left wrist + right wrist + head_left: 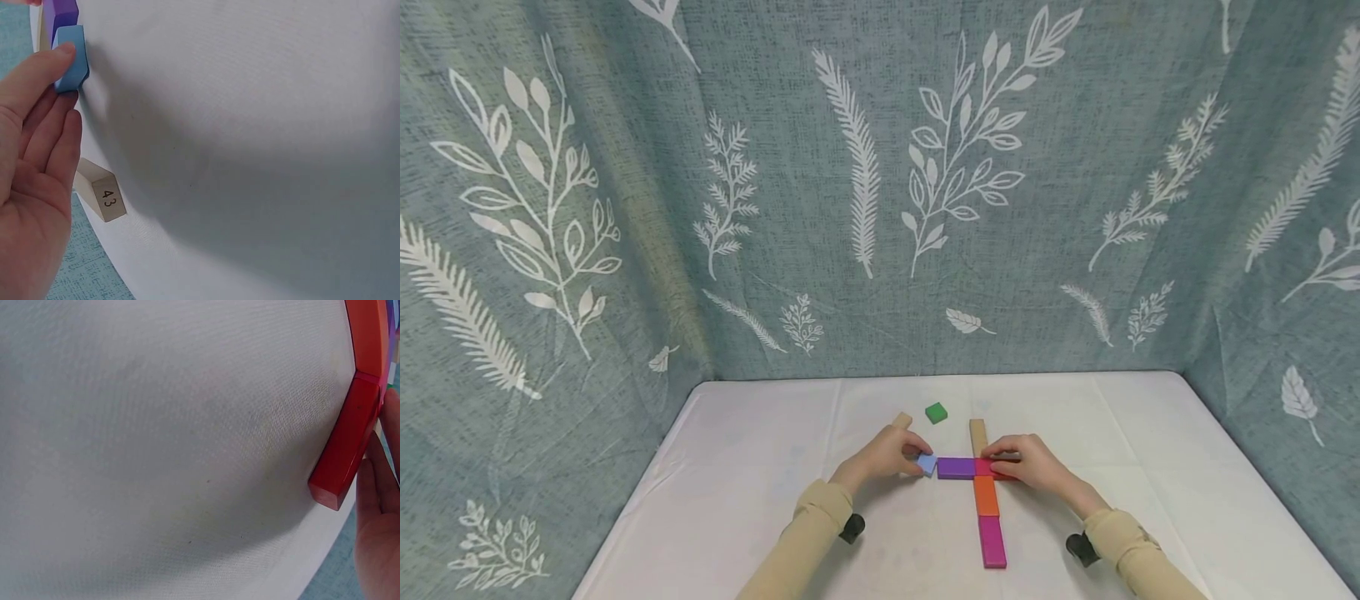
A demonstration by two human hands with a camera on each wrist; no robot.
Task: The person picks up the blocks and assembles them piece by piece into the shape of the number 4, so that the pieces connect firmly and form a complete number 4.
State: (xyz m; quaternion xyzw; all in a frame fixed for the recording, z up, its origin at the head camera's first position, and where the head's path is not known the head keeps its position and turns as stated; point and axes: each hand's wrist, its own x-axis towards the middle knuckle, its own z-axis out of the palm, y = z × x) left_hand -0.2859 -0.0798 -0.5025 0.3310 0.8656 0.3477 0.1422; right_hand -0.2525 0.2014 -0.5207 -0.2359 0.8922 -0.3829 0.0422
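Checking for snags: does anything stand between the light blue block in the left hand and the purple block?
Nothing visible: the light blue block, pinched by the left hand, is right beside the purple block. The green block lies farther back.

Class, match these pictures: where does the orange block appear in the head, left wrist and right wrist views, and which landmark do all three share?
Head: the orange block lies right of and below centre, directly above the magenta block.
Left wrist: not in this picture.
Right wrist: top right, cut off by the upper edge, just above the red block.
Shared landmark: the white tablecloth.
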